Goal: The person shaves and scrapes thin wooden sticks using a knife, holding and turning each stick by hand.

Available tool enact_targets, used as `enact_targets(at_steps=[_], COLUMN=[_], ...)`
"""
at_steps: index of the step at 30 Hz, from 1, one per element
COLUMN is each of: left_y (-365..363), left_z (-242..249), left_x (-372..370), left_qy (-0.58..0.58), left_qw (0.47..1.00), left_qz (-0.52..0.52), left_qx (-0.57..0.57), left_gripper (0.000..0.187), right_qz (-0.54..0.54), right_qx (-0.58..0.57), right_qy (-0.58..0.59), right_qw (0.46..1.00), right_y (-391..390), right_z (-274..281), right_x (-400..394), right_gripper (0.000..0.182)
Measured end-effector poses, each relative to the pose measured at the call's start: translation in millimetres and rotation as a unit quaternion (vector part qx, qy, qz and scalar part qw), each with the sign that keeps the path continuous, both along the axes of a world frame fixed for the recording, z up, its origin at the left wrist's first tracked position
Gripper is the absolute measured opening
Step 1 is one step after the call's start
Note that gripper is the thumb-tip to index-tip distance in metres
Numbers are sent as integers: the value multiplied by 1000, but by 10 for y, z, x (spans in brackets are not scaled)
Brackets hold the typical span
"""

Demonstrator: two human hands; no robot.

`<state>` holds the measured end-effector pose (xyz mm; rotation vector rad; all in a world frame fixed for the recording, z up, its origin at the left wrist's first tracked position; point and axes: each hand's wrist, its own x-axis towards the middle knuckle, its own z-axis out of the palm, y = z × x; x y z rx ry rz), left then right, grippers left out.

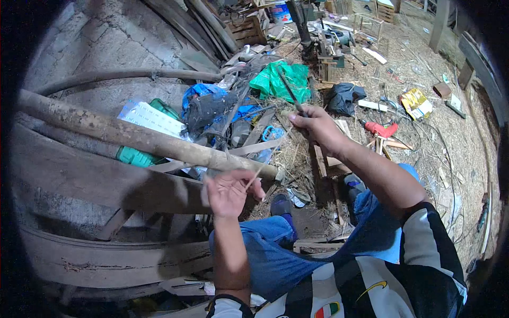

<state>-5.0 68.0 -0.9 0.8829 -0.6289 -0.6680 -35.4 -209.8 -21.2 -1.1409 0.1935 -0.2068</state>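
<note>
My left hand (231, 192), palm turned up, holds a thin pale wooden stick (255, 176) between its curled fingers. It is close to the end of a bamboo pole (212, 158). Raised to the right, my right hand (317, 127) is closed around the handle of a knife (287, 85). The long dark blade points up and away, over a green plastic bag (278, 80). Stick and blade are apart. The knife's handle is mostly hidden by my fingers.
A wooden bench (106, 175) runs along the left. A red power drill (379, 129), a black plastic bag (344, 98) and a yellow packet (417, 104) lie on the straw-covered ground at right. A blue tape roll (272, 133) lies among scraps ahead.
</note>
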Motion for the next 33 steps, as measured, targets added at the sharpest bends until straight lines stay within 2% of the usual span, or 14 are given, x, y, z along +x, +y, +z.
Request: enact_targets(at_steps=[2, 3, 4, 5, 6, 8, 10, 11, 13, 14, 16, 18, 21, 33], left_y=[-64, -141, -229, -333, -365, -411, -450, -456, -464, -467, -457, -432, -432, -462], left_z=[-5, 36, 98, 210, 168, 77, 32, 8, -5, -4, -2, -10, -16, -10], left_x=[-35, -95, -167, -248, -272, -299, -323, -319, -320, -318, -311, -309, -308, -321], left_qy=[9, 5, 0, 29, 30, 32, 35, 33, 28, 24, 17, 13, 9, -6], left_qw=[999, 985, 950, 946, 946, 950, 953, 952, 949, 948, 945, 945, 945, 944], left_qz=[2, 42, 80, 60, 59, 56, 74, 107, 144, 168, 198, 211, 222, 249], left_qx=[33, 169, 301, 319, 319, 306, 292, 286, 279, 270, 259, 249, 238, 215], left_gripper=[75, 66, 57, 38, 38, 33, 28, 27, 27, 25, 24, 27, 24, 23], right_qz=[89, 96, 95, 110, 125, 133, 58, 59, -64, -61, -41, -24, -11, -3], right_qx=[-106, -152, -151, -188, -225, -205, -334, -334, -342, -342, -490, -528, -631, -681], right_qy=[45, -14, -13, -27, -41, -63, -71, -72, -86, -90, -113, -90, -150, -134], right_qw=[989, 984, 984, 976, 966, 968, 938, 938, 934, 933, 863, 844, 762, 720], right_y=[-63, -38, -31, -30, -20, 3, 1, 12, 53, 65, 107, 253, 387, 355], right_z=[100, 91, 122, 178, 209, 137, 113, 91, 54, 64, 157, 220, 176, 136], right_x=[-62, -50, -70, -104, -121, -85, -77, -72, -79, -100, -191, -300, -389, -332], right_gripper=[25, 27, 27, 29, 31, 31, 36, 36, 38, 38, 33, 28, 23, 22])
